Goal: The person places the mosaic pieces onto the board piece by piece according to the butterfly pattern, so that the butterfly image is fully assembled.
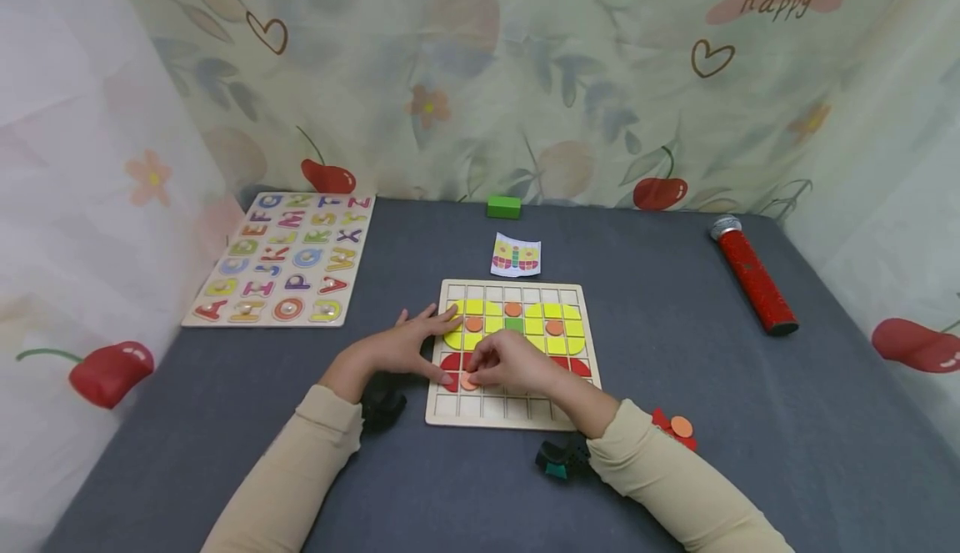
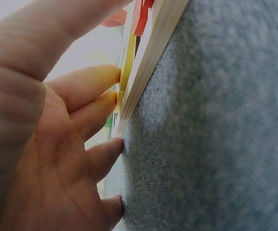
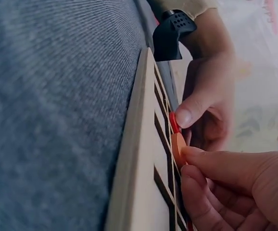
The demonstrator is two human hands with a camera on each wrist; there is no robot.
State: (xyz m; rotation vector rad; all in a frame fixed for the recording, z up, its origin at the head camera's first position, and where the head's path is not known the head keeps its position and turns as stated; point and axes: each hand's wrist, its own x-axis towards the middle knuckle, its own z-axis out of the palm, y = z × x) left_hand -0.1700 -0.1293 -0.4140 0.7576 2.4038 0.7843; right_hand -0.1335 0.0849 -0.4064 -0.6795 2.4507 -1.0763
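Observation:
A light wooden grid board (image 1: 468, 407) lies on the dark cloth. Yellow pieces (image 1: 573, 328), orange discs (image 1: 553, 328), a green square (image 1: 513, 323) and red pieces (image 1: 579, 367) fill part of its cells. Between thumb and forefinger, my right hand (image 1: 521, 363) pinches an orange disc (image 3: 177, 148) at a cell in the lower left. The left hand (image 1: 397, 349) spreads over the board's left edge, its thumb on a red piece (image 1: 451, 362). In the left wrist view, two fingertips touch the yellow pieces (image 2: 125, 67). My right hand hides some cells.
A small butterfly pattern card (image 1: 516, 256) and a green block (image 1: 503, 207) are behind the board. An alphabet board (image 1: 277, 261) lies at left, a red microphone (image 1: 753, 278) at right. Loose red pieces (image 1: 663, 421) and an orange disc (image 1: 681, 426) lie by the right forearm.

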